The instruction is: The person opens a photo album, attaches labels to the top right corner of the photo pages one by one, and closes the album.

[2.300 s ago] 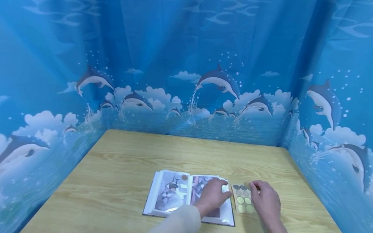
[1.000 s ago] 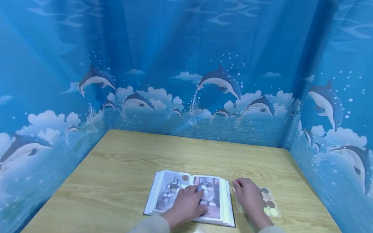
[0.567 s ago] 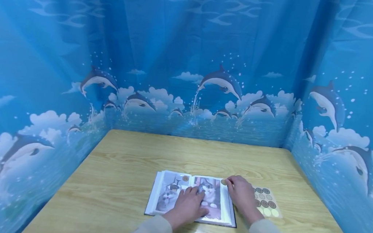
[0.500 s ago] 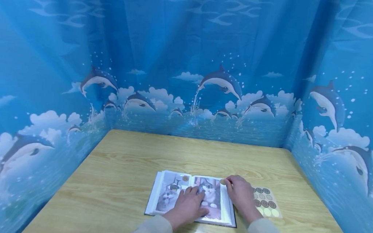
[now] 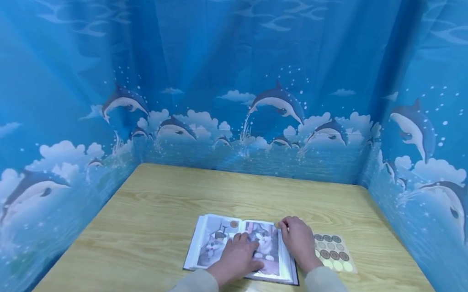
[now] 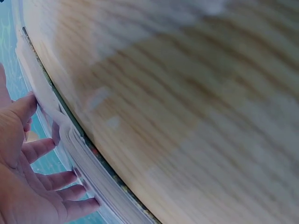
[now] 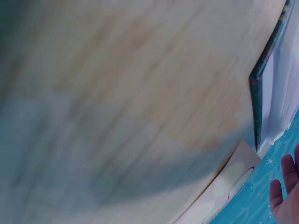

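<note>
At lower centre, a small round gold sticker (image 5: 276, 225) has just moved inward to the upper right corner of a cat photo (image 5: 267, 244) in an open, white-paged album (image 5: 195, 248), seemingly meeting the page. Right hand (image 5: 298, 240): curled fingers pinching its edge. Left hand (image 5: 237, 255): fingers spread on the pages.
</note>
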`<control>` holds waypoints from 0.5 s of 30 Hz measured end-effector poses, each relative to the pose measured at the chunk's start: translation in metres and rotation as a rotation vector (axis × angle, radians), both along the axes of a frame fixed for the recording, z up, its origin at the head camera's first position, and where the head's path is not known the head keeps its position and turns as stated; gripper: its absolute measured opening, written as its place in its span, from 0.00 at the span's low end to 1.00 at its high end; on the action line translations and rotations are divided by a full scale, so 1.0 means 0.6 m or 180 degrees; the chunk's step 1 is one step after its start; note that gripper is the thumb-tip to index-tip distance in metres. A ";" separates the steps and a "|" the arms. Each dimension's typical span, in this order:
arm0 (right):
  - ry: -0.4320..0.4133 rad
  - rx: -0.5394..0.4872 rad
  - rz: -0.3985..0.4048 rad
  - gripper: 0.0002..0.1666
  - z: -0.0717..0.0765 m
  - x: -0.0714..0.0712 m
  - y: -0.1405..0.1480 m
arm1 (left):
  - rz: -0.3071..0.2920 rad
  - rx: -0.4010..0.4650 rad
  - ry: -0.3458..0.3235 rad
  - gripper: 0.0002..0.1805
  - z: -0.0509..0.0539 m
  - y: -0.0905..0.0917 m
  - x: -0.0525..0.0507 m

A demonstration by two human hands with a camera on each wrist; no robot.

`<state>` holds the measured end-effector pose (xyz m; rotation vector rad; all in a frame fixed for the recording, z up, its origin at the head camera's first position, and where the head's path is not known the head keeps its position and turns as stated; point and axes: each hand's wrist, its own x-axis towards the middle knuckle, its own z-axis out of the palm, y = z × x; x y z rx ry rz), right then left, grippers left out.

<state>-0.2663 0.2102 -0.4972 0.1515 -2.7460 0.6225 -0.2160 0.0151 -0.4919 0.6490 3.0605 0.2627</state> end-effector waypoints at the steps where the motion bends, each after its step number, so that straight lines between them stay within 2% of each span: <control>1: 0.0016 0.0003 -0.0003 0.11 -0.001 -0.002 0.000 | 0.0002 -0.0010 0.0006 0.33 0.000 0.000 0.000; 15: 0.0049 0.0157 -0.0044 0.11 -0.015 -0.020 -0.007 | 0.0026 0.0018 -0.0068 0.34 0.007 0.000 0.003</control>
